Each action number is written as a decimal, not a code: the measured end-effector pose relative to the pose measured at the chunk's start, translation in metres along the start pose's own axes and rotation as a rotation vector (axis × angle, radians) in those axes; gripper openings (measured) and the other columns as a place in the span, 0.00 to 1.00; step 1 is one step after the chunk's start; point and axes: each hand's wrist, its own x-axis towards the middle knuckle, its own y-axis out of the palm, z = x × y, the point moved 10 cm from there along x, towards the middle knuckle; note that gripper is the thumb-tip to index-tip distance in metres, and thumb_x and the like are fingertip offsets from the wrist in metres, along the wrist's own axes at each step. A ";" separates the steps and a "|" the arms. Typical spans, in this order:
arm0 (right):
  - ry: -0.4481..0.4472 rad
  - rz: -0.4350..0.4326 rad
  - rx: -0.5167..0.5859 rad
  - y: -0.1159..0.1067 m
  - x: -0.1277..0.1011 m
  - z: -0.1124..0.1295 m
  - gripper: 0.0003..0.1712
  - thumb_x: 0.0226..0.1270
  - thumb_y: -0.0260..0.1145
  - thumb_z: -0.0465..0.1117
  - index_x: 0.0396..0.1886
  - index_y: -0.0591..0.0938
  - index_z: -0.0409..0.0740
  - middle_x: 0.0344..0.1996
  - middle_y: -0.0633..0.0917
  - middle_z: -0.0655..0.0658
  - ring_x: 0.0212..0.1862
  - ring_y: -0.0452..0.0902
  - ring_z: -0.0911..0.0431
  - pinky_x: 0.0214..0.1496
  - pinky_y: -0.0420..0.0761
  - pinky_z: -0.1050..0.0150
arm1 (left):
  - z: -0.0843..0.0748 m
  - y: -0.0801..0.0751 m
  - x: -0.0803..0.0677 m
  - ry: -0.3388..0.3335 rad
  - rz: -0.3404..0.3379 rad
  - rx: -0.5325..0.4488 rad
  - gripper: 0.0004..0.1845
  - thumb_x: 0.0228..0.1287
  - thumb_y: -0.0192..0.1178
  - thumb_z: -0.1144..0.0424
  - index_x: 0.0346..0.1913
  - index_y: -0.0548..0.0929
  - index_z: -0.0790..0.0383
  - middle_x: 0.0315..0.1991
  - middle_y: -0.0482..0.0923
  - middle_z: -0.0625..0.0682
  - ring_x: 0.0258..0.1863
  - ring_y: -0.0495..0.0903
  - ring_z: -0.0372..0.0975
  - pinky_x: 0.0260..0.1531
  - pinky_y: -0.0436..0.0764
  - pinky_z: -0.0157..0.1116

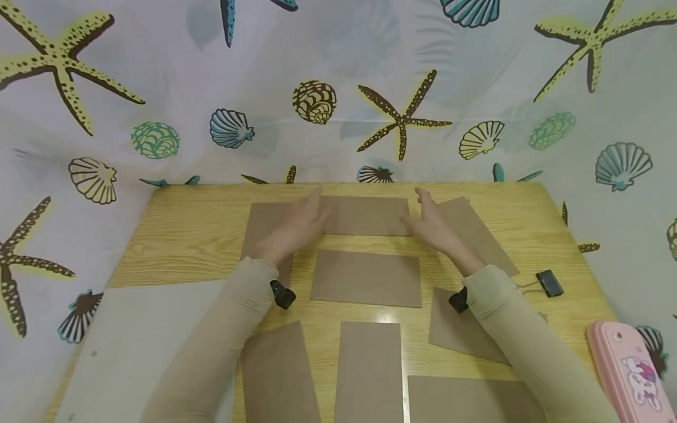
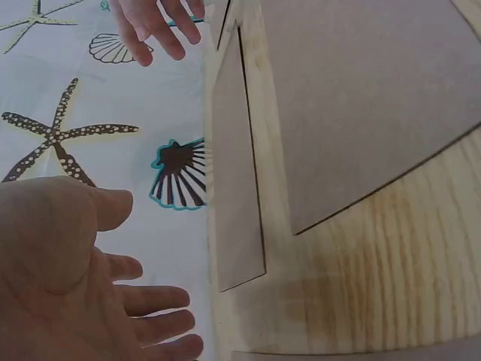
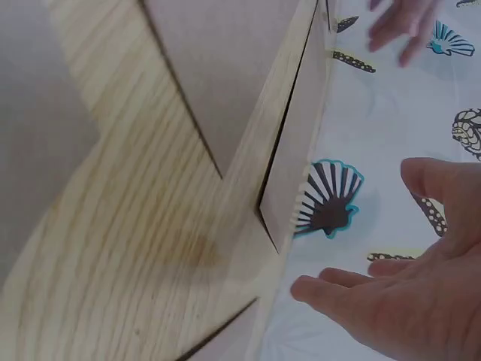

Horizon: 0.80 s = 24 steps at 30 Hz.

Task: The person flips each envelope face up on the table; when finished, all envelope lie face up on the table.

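Both hands hover over the far part of the table, palms facing each other and fingers extended, holding nothing. The left hand (image 1: 297, 228) overlaps the far-left brown board (image 1: 260, 226) and the left end of the far middle board (image 1: 365, 215) in the head view. At that board's other end is the right hand (image 1: 433, 224), beside a slanted board (image 1: 471, 226). A central board (image 1: 367, 278) lies between the two forearms. In the left wrist view the left hand (image 2: 83, 278) shows its thumb and fingers spread; the right wrist view shows the right hand (image 3: 406, 278) likewise.
Nearer boards lie at front left (image 1: 280, 376), front middle (image 1: 369, 370), front right (image 1: 465, 399) and under the right forearm (image 1: 460, 329). A white sheet (image 1: 143, 335) covers the left side. A black binder clip (image 1: 550, 283) and pink case (image 1: 629, 370) sit right. Patterned cloth (image 1: 338, 59) hangs behind.
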 end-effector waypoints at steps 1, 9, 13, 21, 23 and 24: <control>0.027 0.025 0.033 0.004 0.002 -0.002 0.50 0.83 0.55 0.53 0.87 0.37 0.41 0.85 0.46 0.28 0.86 0.41 0.33 0.84 0.54 0.32 | 0.003 0.006 0.003 -0.027 0.040 -0.034 0.41 0.86 0.40 0.45 0.86 0.36 0.61 0.87 0.42 0.64 0.86 0.45 0.57 0.85 0.51 0.56; 0.140 0.063 0.146 0.020 0.011 -0.012 0.53 0.82 0.56 0.57 0.86 0.35 0.40 0.86 0.38 0.32 0.87 0.34 0.36 0.86 0.48 0.35 | 0.017 0.026 0.015 -0.114 0.096 -0.173 0.40 0.87 0.40 0.48 0.85 0.37 0.64 0.86 0.45 0.67 0.85 0.48 0.60 0.84 0.52 0.58; 0.190 0.065 0.252 0.024 0.014 -0.011 0.53 0.82 0.56 0.55 0.86 0.34 0.42 0.86 0.38 0.31 0.87 0.34 0.37 0.87 0.47 0.37 | 0.016 0.028 0.017 -0.127 0.085 -0.218 0.39 0.86 0.41 0.50 0.85 0.40 0.66 0.86 0.45 0.67 0.86 0.46 0.60 0.84 0.49 0.59; 0.292 0.025 0.416 0.022 0.020 -0.010 0.51 0.81 0.57 0.51 0.86 0.37 0.42 0.85 0.43 0.32 0.87 0.39 0.39 0.88 0.48 0.41 | 0.018 0.027 0.020 -0.294 0.069 -0.539 0.43 0.81 0.47 0.54 0.85 0.35 0.60 0.86 0.39 0.66 0.86 0.45 0.57 0.84 0.52 0.56; 0.316 0.006 0.463 0.019 0.021 -0.013 0.51 0.81 0.57 0.51 0.86 0.38 0.42 0.86 0.42 0.34 0.87 0.40 0.41 0.88 0.50 0.42 | 0.025 0.024 0.023 -0.359 0.014 -0.659 0.42 0.81 0.48 0.56 0.85 0.38 0.60 0.85 0.45 0.66 0.78 0.59 0.54 0.79 0.63 0.50; 0.328 0.003 0.486 0.018 0.022 -0.014 0.50 0.81 0.56 0.51 0.86 0.37 0.42 0.86 0.41 0.35 0.87 0.38 0.41 0.88 0.50 0.42 | 0.030 0.023 0.025 -0.396 -0.008 -0.712 0.41 0.82 0.48 0.55 0.86 0.40 0.59 0.83 0.50 0.64 0.71 0.65 0.50 0.74 0.68 0.46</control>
